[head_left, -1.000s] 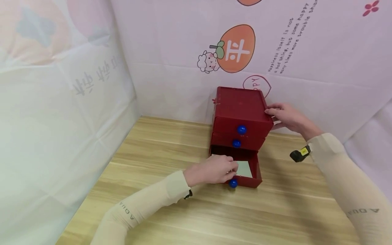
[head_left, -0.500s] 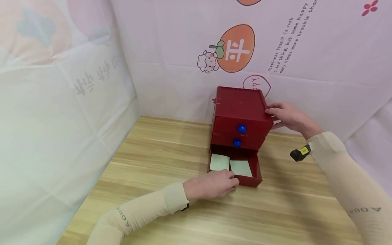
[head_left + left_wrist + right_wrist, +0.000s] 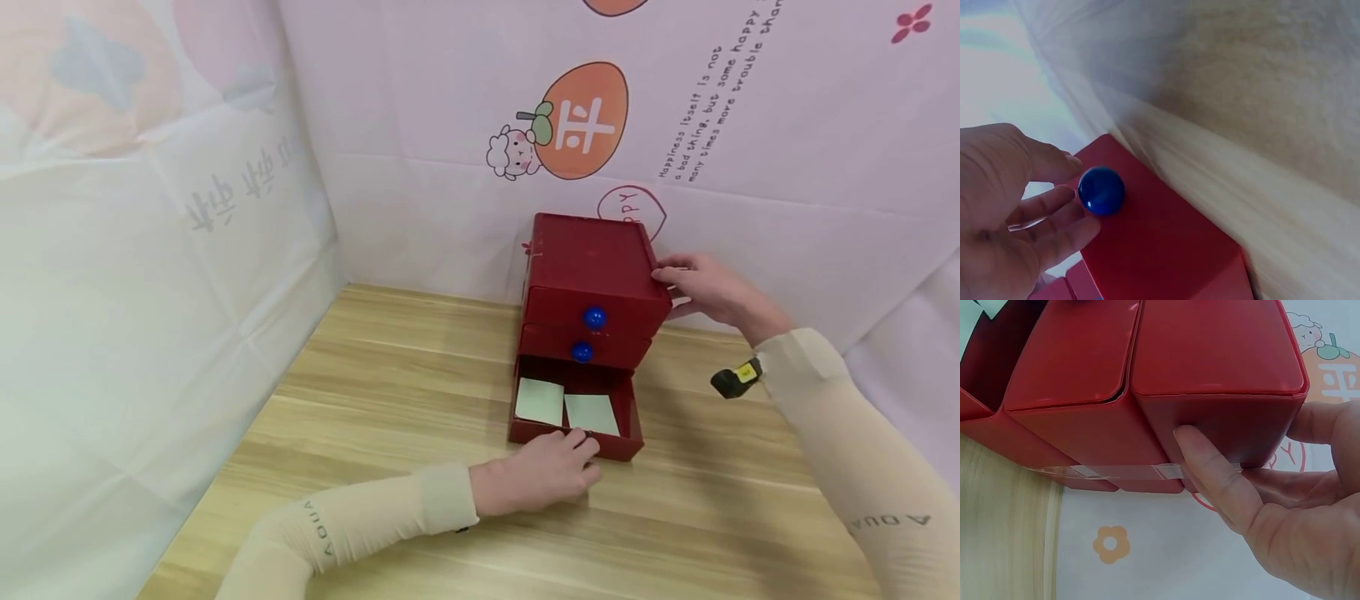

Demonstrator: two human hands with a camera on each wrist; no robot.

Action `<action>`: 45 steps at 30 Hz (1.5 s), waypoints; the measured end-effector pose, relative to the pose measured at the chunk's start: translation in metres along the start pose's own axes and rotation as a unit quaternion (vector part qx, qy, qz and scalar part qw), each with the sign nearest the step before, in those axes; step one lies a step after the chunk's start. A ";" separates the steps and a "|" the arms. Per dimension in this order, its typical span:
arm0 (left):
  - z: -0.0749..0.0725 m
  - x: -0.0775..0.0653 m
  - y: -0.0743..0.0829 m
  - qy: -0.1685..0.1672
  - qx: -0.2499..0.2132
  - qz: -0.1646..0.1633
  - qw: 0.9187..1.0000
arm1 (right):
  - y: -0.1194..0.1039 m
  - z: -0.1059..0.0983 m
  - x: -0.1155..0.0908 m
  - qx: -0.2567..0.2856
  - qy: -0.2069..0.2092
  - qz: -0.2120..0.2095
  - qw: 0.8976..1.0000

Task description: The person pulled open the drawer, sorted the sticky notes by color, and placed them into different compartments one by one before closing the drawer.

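A red drawer cabinet (image 3: 588, 254) stands against the back wall, with blue knobs on its front. The bottom drawer (image 3: 626, 429) is pulled out, and two pale green paper squares (image 3: 540, 402) lie flat inside it. My left hand (image 3: 543, 473) is at that drawer's front. In the left wrist view, its thumb and fingers stand loosely spread beside the blue knob (image 3: 1102, 191), not closed round it. My right hand (image 3: 705, 287) rests on the cabinet's right side near the top. In the right wrist view, a straight finger lies against the red side (image 3: 1222, 428), and the thumb reaches the top edge.
The cabinet sits at the back of a wood-grain table (image 3: 375, 400). White printed cloth (image 3: 420, 200) covers the walls behind and to the left. Clear tape (image 3: 1141, 472) runs along the cabinet's side.
My left hand has moved out of the bottom drawer to its front, by the knob, uncovering both paper squares. The right hand has stayed on the cabinet.
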State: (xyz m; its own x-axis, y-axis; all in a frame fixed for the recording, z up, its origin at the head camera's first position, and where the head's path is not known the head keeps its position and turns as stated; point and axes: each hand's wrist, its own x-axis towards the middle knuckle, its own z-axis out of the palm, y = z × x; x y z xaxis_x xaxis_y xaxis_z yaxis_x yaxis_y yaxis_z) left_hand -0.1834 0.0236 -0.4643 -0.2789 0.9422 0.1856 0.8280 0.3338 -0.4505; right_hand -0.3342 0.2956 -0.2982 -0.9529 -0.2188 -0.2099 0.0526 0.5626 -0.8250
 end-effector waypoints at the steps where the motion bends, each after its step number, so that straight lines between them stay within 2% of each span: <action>1: 0.001 0.000 0.002 0.011 0.011 0.005 1.000 | 0.000 0.000 0.000 -0.001 0.000 0.000 1.000; 3: 0.003 0.001 0.004 0.028 0.034 0.009 0.999 | 0.000 0.001 -0.001 -0.002 0.001 0.000 1.000; 7: 0.006 0.003 0.008 0.032 0.064 0.010 0.997 | 0.000 0.001 -0.001 -0.006 0.001 0.000 1.000; 14: 0.008 0.007 0.012 0.009 0.099 0.013 0.995 | 0.000 0.001 -0.001 -0.014 0.001 -0.001 1.000; 21: 0.008 0.009 0.012 -0.014 0.103 0.011 0.994 | 0.000 0.002 -0.002 -0.019 0.001 -0.004 1.000; 28: 0.007 0.009 0.011 -0.014 0.106 0.000 0.994 | 0.000 0.002 -0.002 -0.022 0.004 -0.004 1.000; 45: 0.009 0.010 0.008 -0.027 0.121 0.001 0.992 | 0.002 0.002 -0.001 -0.022 0.011 -0.007 1.000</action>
State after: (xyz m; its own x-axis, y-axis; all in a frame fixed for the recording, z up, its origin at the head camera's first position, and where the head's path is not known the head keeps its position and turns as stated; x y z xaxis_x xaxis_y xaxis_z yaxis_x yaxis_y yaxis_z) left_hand -0.1842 0.0357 -0.4742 -0.3091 0.9406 0.1406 0.6887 0.3233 -0.6490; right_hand -0.3322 0.2955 -0.3003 -0.9597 -0.2101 -0.1865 0.0260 0.5946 -0.8036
